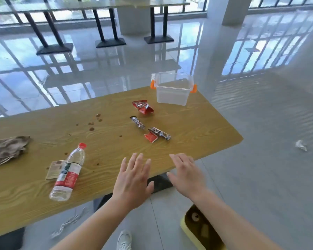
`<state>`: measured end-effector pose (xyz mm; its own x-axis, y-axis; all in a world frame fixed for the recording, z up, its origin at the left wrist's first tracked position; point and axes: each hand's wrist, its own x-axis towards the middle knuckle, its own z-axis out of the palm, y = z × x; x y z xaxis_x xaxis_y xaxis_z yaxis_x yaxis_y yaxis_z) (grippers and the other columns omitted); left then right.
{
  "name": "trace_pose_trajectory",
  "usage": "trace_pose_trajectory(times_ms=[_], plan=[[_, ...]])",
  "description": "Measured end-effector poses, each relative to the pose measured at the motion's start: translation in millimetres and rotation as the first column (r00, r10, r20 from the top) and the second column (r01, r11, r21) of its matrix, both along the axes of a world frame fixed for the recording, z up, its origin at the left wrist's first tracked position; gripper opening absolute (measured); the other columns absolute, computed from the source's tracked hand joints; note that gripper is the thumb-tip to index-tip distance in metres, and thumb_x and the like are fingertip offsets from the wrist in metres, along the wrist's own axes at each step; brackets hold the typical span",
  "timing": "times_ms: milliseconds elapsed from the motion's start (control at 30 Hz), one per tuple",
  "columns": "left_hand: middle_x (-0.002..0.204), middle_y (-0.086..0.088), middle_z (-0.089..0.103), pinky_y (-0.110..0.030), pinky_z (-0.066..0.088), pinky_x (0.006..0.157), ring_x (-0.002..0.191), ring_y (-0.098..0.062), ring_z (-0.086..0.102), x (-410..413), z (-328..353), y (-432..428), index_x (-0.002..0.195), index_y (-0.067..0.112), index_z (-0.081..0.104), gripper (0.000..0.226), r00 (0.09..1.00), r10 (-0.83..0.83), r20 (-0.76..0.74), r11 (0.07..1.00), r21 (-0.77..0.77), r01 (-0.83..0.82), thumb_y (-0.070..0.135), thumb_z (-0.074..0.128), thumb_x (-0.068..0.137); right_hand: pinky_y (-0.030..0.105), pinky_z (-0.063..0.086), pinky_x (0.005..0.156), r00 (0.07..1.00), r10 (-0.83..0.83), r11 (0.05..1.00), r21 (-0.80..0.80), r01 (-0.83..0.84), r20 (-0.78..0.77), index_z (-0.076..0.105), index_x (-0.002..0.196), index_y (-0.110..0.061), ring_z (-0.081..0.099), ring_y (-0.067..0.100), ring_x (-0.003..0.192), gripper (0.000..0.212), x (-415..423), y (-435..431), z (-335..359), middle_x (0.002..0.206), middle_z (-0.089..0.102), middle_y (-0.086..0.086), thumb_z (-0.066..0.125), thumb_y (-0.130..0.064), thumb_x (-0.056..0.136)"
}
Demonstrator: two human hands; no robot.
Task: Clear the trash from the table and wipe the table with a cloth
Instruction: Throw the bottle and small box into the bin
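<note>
On the wooden table (pixel 197 127) lie a red snack bag (pixel 143 107), a dark wrapper (pixel 137 122), another dark wrapper (pixel 161 132) beside a small red packet (pixel 150 137), an empty plastic bottle (pixel 69 173) on its side over a flat card packet (pixel 54 169), and a brown cloth (pixel 5 150) at the left edge. Brown stains (pixel 95 121) dot the middle. My left hand (pixel 133 181) and my right hand (pixel 186 173) hover open over the near table edge, holding nothing.
A clear plastic box (pixel 173 91) with orange clips stands at the table's far right corner. A yellow bin (pixel 201 230) sits on the floor by my right arm. A crumpled scrap (pixel 301 145) lies on the floor to the right. Other tables stand behind.
</note>
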<state>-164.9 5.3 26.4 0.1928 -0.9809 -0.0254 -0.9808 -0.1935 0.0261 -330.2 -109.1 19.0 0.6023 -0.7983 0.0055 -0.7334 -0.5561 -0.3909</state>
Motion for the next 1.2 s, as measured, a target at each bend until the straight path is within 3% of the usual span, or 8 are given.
trace_pose_trajectory(times_ms=[367, 567, 667, 733, 767, 967, 1067, 1200], plan=[[0.161, -0.011, 0.022, -0.051, 0.012, 0.122, 0.15, -0.029, 0.012, 140.5, 18.5, 100.5, 0.152, 0.022, 0.026, 0.072, 0.895, 0.44, -0.069, 0.896, -0.027, -0.443, 0.052, 0.046, 0.09, 0.034, 0.043, 0.103, 0.94, 0.339, 0.936, 0.085, -0.341, 0.037, 0.04, 0.147, -0.02, 0.044, 0.021, 0.128, 0.062, 165.6, 52.5, 10.1, 0.14, 0.051, 0.0, 0.062, -0.041, 0.092], [0.139, -0.006, 0.048, -0.046, 0.036, 0.109, 0.133, -0.028, 0.042, 208.6, 0.5, 142.6, 0.147, 0.025, 0.037, 0.066, 0.782, 0.602, -0.161, 0.792, -0.003, -0.61, 0.047, 0.054, 0.087, 0.034, 0.039, 0.106, 0.904, 0.425, 0.887, 0.186, -0.423, 0.03, 0.04, 0.146, -0.02, 0.044, 0.022, 0.128, 0.06, 244.6, 88.8, -2.6, 0.138, 0.051, 0.002, 0.06, -0.041, 0.093], [0.119, -0.006, 0.052, -0.039, 0.045, 0.091, 0.11, -0.028, 0.052, 245.5, -17.7, 146.8, 0.134, 0.023, 0.047, 0.047, 0.641, 0.691, -0.335, 0.699, 0.083, -0.71, 0.035, 0.053, 0.088, 0.035, 0.039, 0.104, 0.92, 0.391, 0.878, 0.291, -0.381, 0.025, 0.043, 0.142, -0.02, 0.046, 0.025, 0.124, 0.057, 285.2, 101.4, -9.9, 0.134, 0.051, 0.004, 0.06, -0.043, 0.093], [0.123, -0.01, 0.052, -0.039, 0.045, 0.09, 0.109, -0.028, 0.052, 266.4, -28.5, 144.1, 0.134, 0.019, 0.047, 0.044, 0.502, 0.746, -0.438, 0.616, 0.168, -0.769, 0.031, 0.051, 0.092, 0.038, 0.042, 0.102, 0.941, 0.337, 0.878, 0.355, -0.321, 0.016, 0.044, 0.139, -0.019, 0.049, 0.027, 0.119, 0.056, 310.2, 108.8, -16.1, 0.129, 0.052, 0.006, 0.06, -0.045, 0.092], [0.126, -0.011, 0.052, -0.039, 0.045, 0.091, 0.111, -0.029, 0.053, 276.0, -35.2, 142.1, 0.136, 0.016, 0.046, 0.046, 0.479, 0.756, -0.447, 0.602, 0.187, -0.776, 0.03, 0.052, 0.094, 0.04, 0.042, 0.101, 0.956, 0.294, 0.883, 0.378, -0.279, 0.019, 0.044, 0.137, -0.018, 0.05, 0.028, 0.116, 0.055, 321.3, 111.5, -18.9, 0.126, 0.052, 0.006, 0.06, -0.045, 0.092], [0.133, -0.013, 0.05, -0.039, 0.043, 0.098, 0.122, -0.03, 0.05, 305.9, -60.7, 126.5, 0.147, 0.018, 0.036, 0.063, 0.507, 0.73, -0.458, 0.64, 0.196, -0.743, 0.035, 0.062, 0.093, 0.04, 0.041, 0.103, 0.996, 0.084, 0.929, 0.365, -0.066, -0.032, 0.032, 0.145, -0.012, 0.046, 0.028, 0.118, 0.08, 364.8, 117.6, -33.4, 0.132, 0.045, 0.01, 0.059, -0.06, 0.087], [0.133, -0.01, 0.05, -0.037, 0.041, 0.1, 0.121, -0.028, 0.046, 308.7, -67.3, 119.0, 0.145, 0.022, 0.041, 0.062, 0.563, 0.677, -0.474, 0.7, 0.176, -0.692, 0.033, 0.065, 0.09, 0.038, 0.039, 0.103, 0.995, 0.069, 0.926, 0.375, -0.035, -0.078, 0.028, 0.147, -0.013, 0.043, 0.029, 0.121, 0.089, 374.8, 120.6, -39.2, 0.134, 0.042, 0.009, 0.061, -0.066, 0.083], [0.127, -0.007, 0.054, -0.033, 0.039, 0.098, 0.115, -0.026, 0.045, 307.9, -73.4, 113.5, 0.141, 0.021, 0.046, 0.064, 0.622, 0.652, -0.433, 0.735, 0.163, -0.658, 0.04, 0.07, 0.084, 0.038, 0.038, 0.106, 0.984, 0.105, 0.911, 0.412, -0.037, -0.144, 0.013, 0.153, -0.014, 0.044, 0.032, 0.125, 0.102, 378.8, 121.7, -47.5, 0.14, 0.036, 0.01, 0.07, -0.057, 0.081]])
